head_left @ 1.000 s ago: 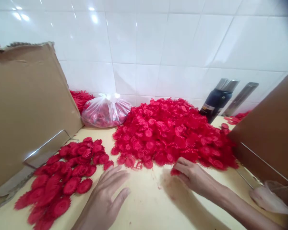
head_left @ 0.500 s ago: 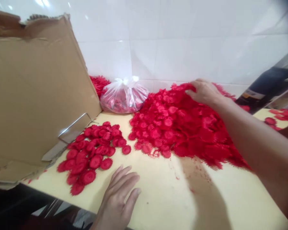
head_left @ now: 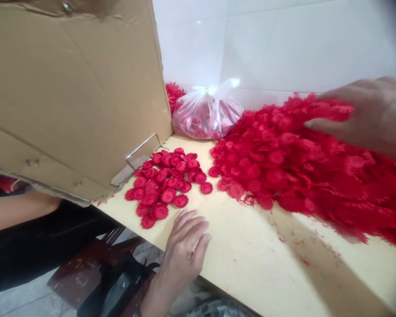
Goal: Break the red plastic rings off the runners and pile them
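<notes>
A large heap of red flower-like pieces (head_left: 284, 154) covers the right side of the pale yellow table (head_left: 244, 246). My right hand (head_left: 359, 110) is at the top of this heap, thumb and fingers apart around some red pieces; whether it grips them is unclear. A smaller pile of round red toothed pieces (head_left: 168, 180) lies left of centre. Just below that pile my left hand (head_left: 188, 246) rests near the table's front edge, fingers spread and holding nothing.
A tall cardboard box (head_left: 69, 88) stands at the left, with a bent metal wire (head_left: 141, 147) by its lower corner. A tied clear bag (head_left: 207, 114) of red pieces sits against the white wall. Another person's arm (head_left: 23, 209) shows below the box.
The view has swung right-to-left, so the box and piles appear farther right. My right hand looks larger and has fingers around red pieces at the heap's top. My left hand stays open.
</notes>
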Tool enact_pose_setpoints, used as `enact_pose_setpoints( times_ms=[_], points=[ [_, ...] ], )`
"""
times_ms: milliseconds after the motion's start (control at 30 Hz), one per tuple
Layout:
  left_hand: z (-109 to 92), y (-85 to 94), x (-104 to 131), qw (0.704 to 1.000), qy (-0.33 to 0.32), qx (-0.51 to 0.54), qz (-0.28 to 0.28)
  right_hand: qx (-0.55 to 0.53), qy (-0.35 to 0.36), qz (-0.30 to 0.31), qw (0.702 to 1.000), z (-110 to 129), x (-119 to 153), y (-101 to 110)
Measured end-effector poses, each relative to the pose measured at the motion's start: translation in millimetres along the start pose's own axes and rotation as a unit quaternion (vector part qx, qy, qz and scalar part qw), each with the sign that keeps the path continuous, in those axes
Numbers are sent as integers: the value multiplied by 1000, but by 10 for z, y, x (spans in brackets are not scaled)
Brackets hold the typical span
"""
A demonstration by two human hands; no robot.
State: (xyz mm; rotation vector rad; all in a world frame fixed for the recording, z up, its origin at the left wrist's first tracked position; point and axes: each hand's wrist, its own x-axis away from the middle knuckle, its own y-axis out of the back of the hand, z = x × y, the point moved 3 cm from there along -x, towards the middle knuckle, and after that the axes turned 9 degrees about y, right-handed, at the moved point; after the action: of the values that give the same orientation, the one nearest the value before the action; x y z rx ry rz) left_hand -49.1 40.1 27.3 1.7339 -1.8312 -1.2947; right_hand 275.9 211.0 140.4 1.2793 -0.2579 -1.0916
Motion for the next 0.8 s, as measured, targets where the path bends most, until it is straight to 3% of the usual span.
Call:
enact_pose_setpoints(
  times_ms=[33, 67, 133, 200, 267, 367, 467, 533, 567, 633, 700, 733, 800],
  points=[
    [-5, -3, -4, 1000, 0, 14, -10, 53, 24, -43, 997, 274, 13, -173],
    [-12, -6, -12, 999, 0, 30, -19, 88, 74, -43, 992, 557, 23, -409],
    [-30, -9, -30, 998, 1, 62, -32, 95, 190, 62, 975, 1046, 40, -992],
    [-42, 2, -35, 995, 9, 92, -40, 89, 218, 98, 967, 1309, 35, -1479],
    [-32, 34, -15, 991, 29, 121, -41, 109, 232, 122, 959, 1389, 8, -1817],
    [24, 91, 54, 980, 88, 176, -37, 132, 238, 107, 956, 1337, -47, -1984],
    [99, 85, 93, 948, 196, 248, -33, 122, 231, 78, 962, 1327, -46, -1886],
    [117, 24, 61, 894, 279, 349, -35, 79, 217, 43, 972, 1398, 17, -1764],
    [107, -22, 21, 851, 315, 420, -36, 50, 211, 21, 976, 1452, 69, -1706],
    [37, -134, -99, 730, 352, 585, -28, 5, 208, -13, 978, 1577, 204, -1622],
    [-65, -265, -222, 606, 402, 686, 14, 1, 223, -37, 974, 1701, 355, -1583],
    [-104, -315, -269, 557, 424, 715, 7, 7, 234, -48, 971, 1752, 428, -1573],
    [-160, -399, -324, 502, 455, 736, -18, 14, 251, -65, 966, 1820, 556, -1552]
  ],
)
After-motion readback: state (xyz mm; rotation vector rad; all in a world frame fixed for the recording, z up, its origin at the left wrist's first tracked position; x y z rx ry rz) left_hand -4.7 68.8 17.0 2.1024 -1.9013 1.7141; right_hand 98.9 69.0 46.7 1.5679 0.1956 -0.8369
